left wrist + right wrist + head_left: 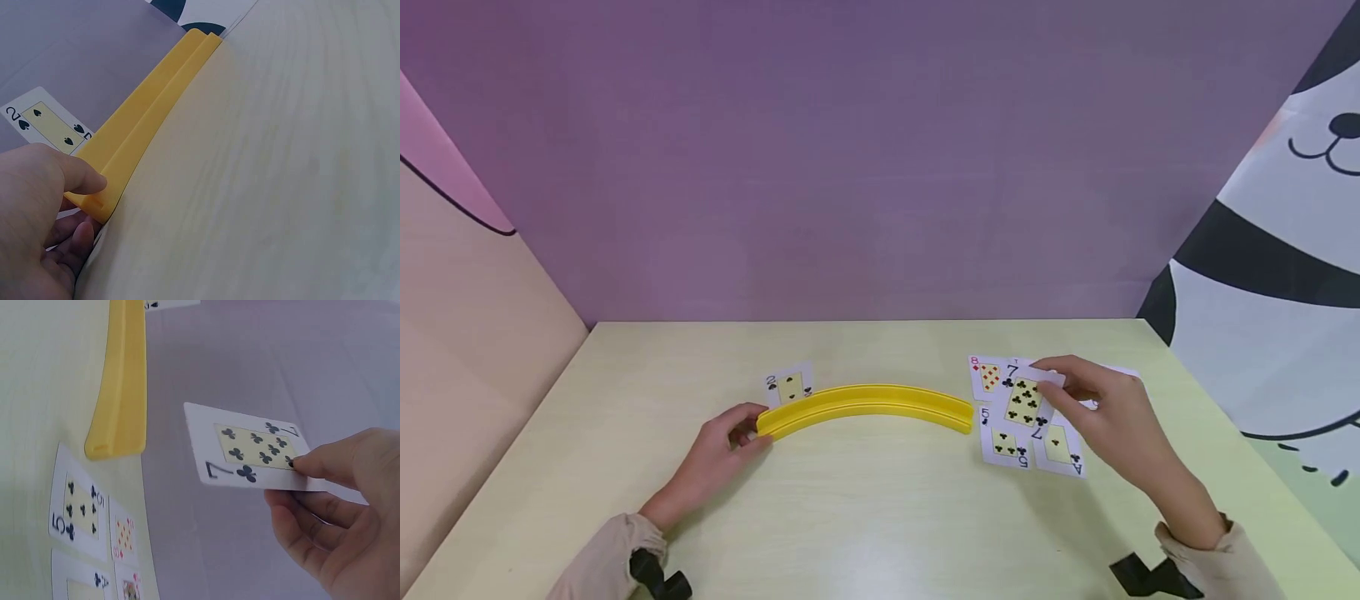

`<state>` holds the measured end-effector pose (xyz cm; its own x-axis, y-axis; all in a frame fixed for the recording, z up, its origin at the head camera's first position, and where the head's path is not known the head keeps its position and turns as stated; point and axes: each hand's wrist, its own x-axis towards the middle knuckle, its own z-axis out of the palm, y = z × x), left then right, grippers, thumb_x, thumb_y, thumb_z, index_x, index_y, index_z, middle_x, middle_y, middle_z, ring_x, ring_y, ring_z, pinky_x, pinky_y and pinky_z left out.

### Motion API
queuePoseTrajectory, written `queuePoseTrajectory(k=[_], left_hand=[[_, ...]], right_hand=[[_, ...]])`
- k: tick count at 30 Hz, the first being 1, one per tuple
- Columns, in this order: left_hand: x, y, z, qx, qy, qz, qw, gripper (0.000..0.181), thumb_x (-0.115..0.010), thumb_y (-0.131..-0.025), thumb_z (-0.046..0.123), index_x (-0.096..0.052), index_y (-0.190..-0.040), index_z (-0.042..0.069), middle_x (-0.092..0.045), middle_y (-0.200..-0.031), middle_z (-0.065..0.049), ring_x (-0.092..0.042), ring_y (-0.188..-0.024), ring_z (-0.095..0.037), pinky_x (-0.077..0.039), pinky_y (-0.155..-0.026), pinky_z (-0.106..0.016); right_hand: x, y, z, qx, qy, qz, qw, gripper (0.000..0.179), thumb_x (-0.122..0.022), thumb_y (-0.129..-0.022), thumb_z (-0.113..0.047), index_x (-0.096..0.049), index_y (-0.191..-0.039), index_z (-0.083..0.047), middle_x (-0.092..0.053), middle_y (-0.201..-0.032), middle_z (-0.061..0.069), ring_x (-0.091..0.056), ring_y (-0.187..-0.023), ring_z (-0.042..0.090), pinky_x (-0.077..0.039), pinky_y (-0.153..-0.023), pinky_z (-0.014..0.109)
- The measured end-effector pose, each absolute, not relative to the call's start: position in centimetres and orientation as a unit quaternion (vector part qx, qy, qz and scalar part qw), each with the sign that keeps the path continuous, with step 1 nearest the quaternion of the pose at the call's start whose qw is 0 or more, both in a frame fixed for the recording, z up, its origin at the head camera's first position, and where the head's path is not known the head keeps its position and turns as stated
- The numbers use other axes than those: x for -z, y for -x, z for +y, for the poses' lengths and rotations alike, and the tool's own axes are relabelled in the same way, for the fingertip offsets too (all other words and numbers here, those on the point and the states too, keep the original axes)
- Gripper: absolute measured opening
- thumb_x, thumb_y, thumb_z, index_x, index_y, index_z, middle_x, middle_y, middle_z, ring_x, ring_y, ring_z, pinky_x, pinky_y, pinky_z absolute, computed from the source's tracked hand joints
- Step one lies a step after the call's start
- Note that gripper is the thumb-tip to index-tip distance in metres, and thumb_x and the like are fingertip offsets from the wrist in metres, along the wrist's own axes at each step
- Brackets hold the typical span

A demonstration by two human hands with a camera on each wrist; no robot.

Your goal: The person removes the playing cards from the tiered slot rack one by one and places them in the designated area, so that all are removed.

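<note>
My left hand grips the left end of a curved yellow card holder, with the thumb on one side and fingers on the other. A two of spades stands upright at the holder's left part, its lower portion hidden. Beyond the holder's right end, my right hand pinches a seven of clubs by one edge, face visible. That card is held above several others: a five of clubs, an ace of clubs and an eight of diamonds. A face card is partly cut off in the right wrist view.
All this is on a pale wooden table. Behind it rises a purple wall, with a panda-like picture on the right side. Dark straps are worn at both wrists.
</note>
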<state>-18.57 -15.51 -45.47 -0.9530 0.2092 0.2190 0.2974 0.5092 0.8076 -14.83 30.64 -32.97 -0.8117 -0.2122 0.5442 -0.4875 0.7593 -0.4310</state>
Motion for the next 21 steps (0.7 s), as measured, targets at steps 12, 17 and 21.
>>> queuePoseTrajectory(k=[12, 17, 21], left_hand=[[45.4, 18.7, -14.9, 0.477, 0.160, -0.863, 0.048, 0.033, -0.074, -0.089, 0.005, -0.065, -0.120, 0.006, -0.066, -0.102, -0.005, -0.054, -0.079, -0.017, -0.048, -0.069, -0.022], [45.2, 18.7, -14.8, 0.475, 0.162, -0.863, 0.050, 0.033, -0.074, -0.088, 0.005, -0.065, -0.120, 0.005, -0.066, -0.102, -0.005, -0.054, -0.080, -0.018, -0.049, -0.070, -0.022], [45.2, 18.7, -14.8, 0.472, 0.164, -0.865, 0.052, 0.033, -0.074, -0.088, 0.005, -0.065, -0.120, 0.005, -0.067, -0.103, -0.006, -0.054, -0.079, -0.017, -0.049, -0.069, -0.022]], right_hand=[[33.4, 15.5, 36.0, -0.260, -0.097, -0.940, 0.198, 0.031, -0.070, -0.092, -0.007, -0.060, -0.122, -0.008, -0.067, -0.081, 0.006, -0.057, -0.068, 0.010, -0.044, -0.055, 0.020], [33.7, 15.7, 37.7, -0.260, -0.065, -0.945, 0.187, 0.029, -0.069, -0.093, -0.008, -0.055, -0.118, -0.003, -0.070, -0.086, 0.014, -0.058, -0.069, 0.011, -0.044, -0.055, 0.020], [33.9, 15.8, 38.6, -0.257, -0.049, -0.949, 0.174, 0.028, -0.069, -0.094, -0.010, -0.055, -0.116, -0.002, -0.071, -0.091, 0.018, -0.058, -0.071, 0.009, -0.045, -0.056, 0.020]])
